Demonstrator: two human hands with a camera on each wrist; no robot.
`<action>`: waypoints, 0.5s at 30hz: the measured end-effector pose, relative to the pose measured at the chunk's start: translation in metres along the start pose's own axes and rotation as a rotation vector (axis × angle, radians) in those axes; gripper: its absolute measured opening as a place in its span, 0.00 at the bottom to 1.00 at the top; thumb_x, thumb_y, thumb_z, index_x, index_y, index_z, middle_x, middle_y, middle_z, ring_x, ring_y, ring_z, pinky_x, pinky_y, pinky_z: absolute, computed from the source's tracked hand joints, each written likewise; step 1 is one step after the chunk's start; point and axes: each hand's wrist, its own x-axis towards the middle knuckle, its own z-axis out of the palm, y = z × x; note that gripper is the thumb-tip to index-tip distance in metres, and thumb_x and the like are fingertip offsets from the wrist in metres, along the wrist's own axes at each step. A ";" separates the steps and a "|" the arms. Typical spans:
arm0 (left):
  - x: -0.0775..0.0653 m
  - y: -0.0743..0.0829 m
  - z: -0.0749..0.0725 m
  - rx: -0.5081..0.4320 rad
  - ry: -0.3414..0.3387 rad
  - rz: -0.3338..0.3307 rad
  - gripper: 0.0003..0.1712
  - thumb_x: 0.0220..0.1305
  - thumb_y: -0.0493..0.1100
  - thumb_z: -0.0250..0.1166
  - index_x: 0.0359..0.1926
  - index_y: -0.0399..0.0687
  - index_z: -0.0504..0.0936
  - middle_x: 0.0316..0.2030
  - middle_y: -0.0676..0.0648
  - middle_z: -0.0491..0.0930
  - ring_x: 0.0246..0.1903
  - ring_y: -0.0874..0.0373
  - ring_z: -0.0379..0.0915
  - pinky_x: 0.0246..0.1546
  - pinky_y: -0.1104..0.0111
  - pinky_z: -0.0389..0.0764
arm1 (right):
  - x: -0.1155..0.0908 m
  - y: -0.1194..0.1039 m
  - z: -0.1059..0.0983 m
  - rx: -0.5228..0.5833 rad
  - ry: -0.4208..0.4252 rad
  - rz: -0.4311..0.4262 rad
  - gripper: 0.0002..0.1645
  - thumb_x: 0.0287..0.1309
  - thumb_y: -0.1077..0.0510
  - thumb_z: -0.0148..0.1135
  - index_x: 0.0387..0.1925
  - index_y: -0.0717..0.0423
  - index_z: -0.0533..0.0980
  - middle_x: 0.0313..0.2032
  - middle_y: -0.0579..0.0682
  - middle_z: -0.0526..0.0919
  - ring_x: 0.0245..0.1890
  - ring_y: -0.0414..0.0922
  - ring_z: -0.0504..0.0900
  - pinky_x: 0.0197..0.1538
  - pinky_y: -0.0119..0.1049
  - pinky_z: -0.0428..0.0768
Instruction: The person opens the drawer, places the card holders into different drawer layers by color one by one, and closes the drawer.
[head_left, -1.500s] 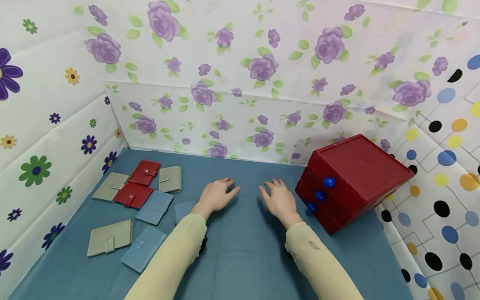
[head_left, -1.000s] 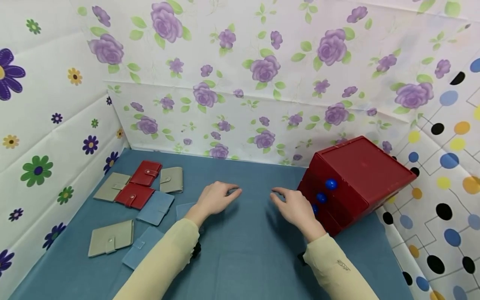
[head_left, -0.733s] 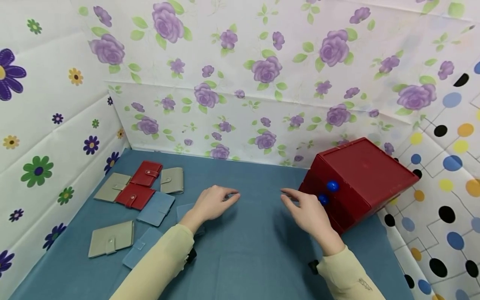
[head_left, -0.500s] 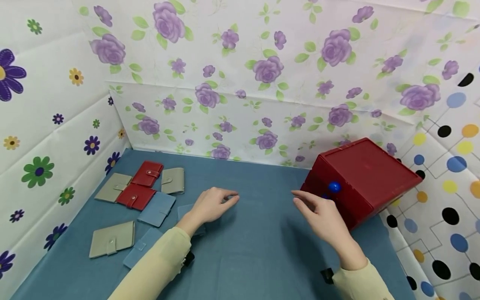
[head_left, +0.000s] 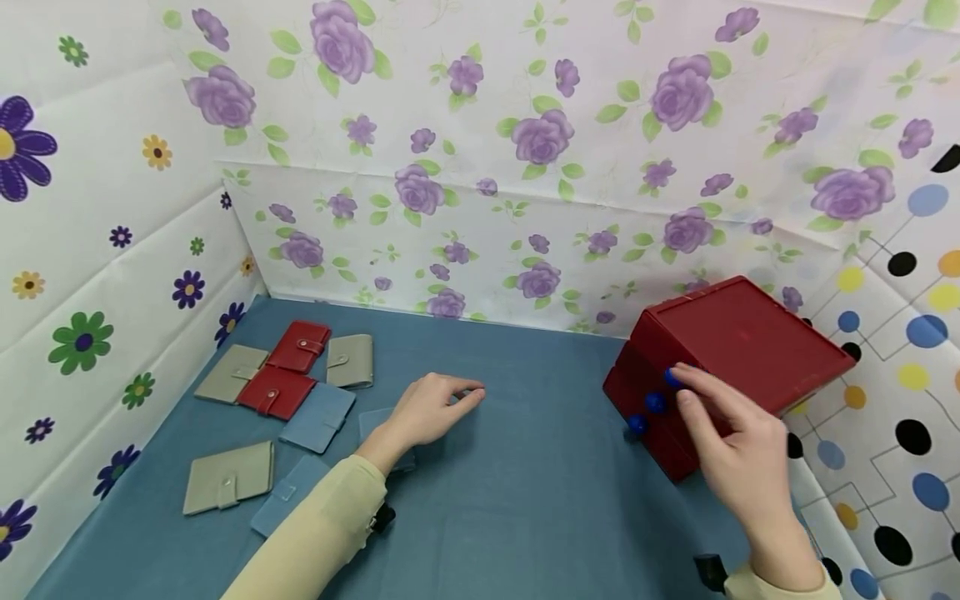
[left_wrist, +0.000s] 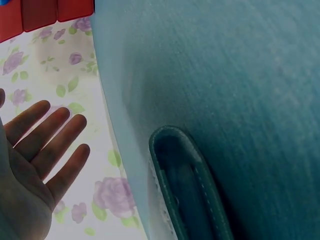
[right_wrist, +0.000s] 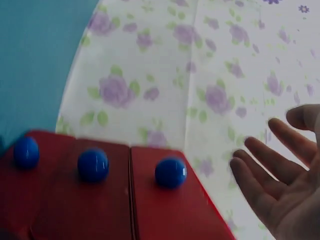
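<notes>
My left hand [head_left: 429, 408] hovers over the blue table with loosely bent fingers and holds nothing. Beneath its wrist lies a blue snap-strap wallet [head_left: 373, 422], partly hidden by the hand; its folded edge shows large in the left wrist view as a blue wallet [left_wrist: 195, 200]. My right hand [head_left: 742, 458] is raised before a small red drawer box [head_left: 750, 333], fingers relaxed. Its fingertips overlap the top blue knob [head_left: 671, 378] in the head view. The right wrist view shows a gap between the fingers and that round knob [right_wrist: 170, 172]. Two lower blue knobs [head_left: 655, 402] are visible.
On the left lie several strap wallets: red ones [head_left: 276, 392], grey ones [head_left: 231, 479] and blue ones [head_left: 318, 417]. A flowered cloth wall [head_left: 480, 217] closes the back, and a dotted one [head_left: 892, 400] stands at the right.
My right hand has moved right and nearer the drawer box, reaching the top knob in the head view. The left hand shifted slightly and then stayed about in place. The wallets have not moved.
</notes>
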 end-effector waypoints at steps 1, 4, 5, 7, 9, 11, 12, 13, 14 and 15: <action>0.000 0.000 0.000 0.001 0.000 -0.001 0.24 0.82 0.61 0.57 0.65 0.57 0.87 0.54 0.54 0.89 0.48 0.58 0.86 0.45 0.58 0.85 | 0.001 0.002 -0.003 -0.005 0.057 -0.004 0.21 0.70 0.66 0.69 0.61 0.50 0.87 0.59 0.52 0.88 0.57 0.26 0.82 0.53 0.16 0.76; 0.000 -0.002 0.000 0.007 0.003 0.000 0.24 0.82 0.60 0.58 0.64 0.56 0.87 0.53 0.54 0.89 0.48 0.58 0.86 0.44 0.59 0.85 | 0.006 0.009 -0.012 -0.034 0.221 0.014 0.18 0.71 0.64 0.67 0.59 0.57 0.87 0.58 0.56 0.88 0.46 0.24 0.83 0.48 0.15 0.73; -0.001 -0.002 0.000 0.010 0.003 0.001 0.24 0.82 0.60 0.57 0.65 0.56 0.87 0.53 0.54 0.89 0.47 0.58 0.86 0.43 0.59 0.85 | 0.007 0.012 -0.015 -0.055 0.268 0.034 0.18 0.71 0.63 0.67 0.60 0.56 0.87 0.59 0.55 0.87 0.44 0.23 0.82 0.47 0.15 0.72; -0.001 -0.004 0.000 0.016 0.001 0.000 0.24 0.83 0.60 0.57 0.65 0.57 0.87 0.53 0.54 0.89 0.46 0.59 0.86 0.43 0.60 0.85 | 0.009 0.019 -0.021 -0.090 0.323 0.082 0.19 0.72 0.59 0.66 0.61 0.54 0.87 0.62 0.52 0.86 0.45 0.23 0.79 0.49 0.19 0.71; -0.001 -0.005 0.000 0.017 0.000 0.000 0.24 0.83 0.60 0.57 0.65 0.56 0.87 0.53 0.54 0.89 0.46 0.59 0.86 0.43 0.60 0.85 | 0.011 0.028 -0.028 -0.116 0.347 0.121 0.22 0.72 0.57 0.65 0.64 0.53 0.85 0.66 0.50 0.83 0.54 0.28 0.79 0.60 0.25 0.71; -0.001 -0.007 0.000 0.013 0.000 -0.001 0.24 0.83 0.60 0.57 0.65 0.56 0.87 0.53 0.54 0.89 0.47 0.59 0.86 0.44 0.60 0.85 | 0.013 0.037 -0.034 -0.132 0.344 0.167 0.25 0.71 0.56 0.64 0.68 0.50 0.82 0.70 0.49 0.79 0.67 0.35 0.75 0.73 0.33 0.64; -0.002 -0.007 0.000 0.010 0.002 0.000 0.24 0.83 0.60 0.57 0.65 0.56 0.87 0.53 0.54 0.89 0.47 0.59 0.86 0.44 0.59 0.85 | 0.013 0.043 -0.037 -0.135 0.337 0.190 0.27 0.71 0.56 0.63 0.70 0.51 0.80 0.73 0.49 0.77 0.72 0.38 0.71 0.77 0.39 0.60; -0.002 -0.008 0.000 0.007 0.005 0.001 0.24 0.82 0.60 0.57 0.65 0.56 0.87 0.53 0.54 0.89 0.47 0.58 0.86 0.44 0.59 0.85 | 0.014 0.047 -0.040 -0.135 0.328 0.224 0.30 0.71 0.57 0.63 0.73 0.51 0.78 0.75 0.49 0.73 0.76 0.42 0.67 0.80 0.45 0.56; -0.003 -0.008 0.000 0.004 0.008 0.002 0.24 0.82 0.60 0.57 0.64 0.56 0.87 0.52 0.54 0.89 0.47 0.58 0.86 0.44 0.59 0.85 | 0.014 0.052 -0.042 -0.138 0.312 0.266 0.33 0.72 0.56 0.61 0.76 0.51 0.74 0.78 0.49 0.70 0.79 0.45 0.62 0.81 0.51 0.52; -0.003 -0.009 -0.001 0.003 0.009 0.004 0.24 0.82 0.60 0.57 0.64 0.56 0.88 0.52 0.54 0.89 0.47 0.58 0.86 0.45 0.58 0.86 | 0.014 0.055 -0.045 -0.139 0.287 0.324 0.36 0.72 0.56 0.60 0.79 0.50 0.70 0.80 0.49 0.64 0.81 0.46 0.57 0.82 0.55 0.49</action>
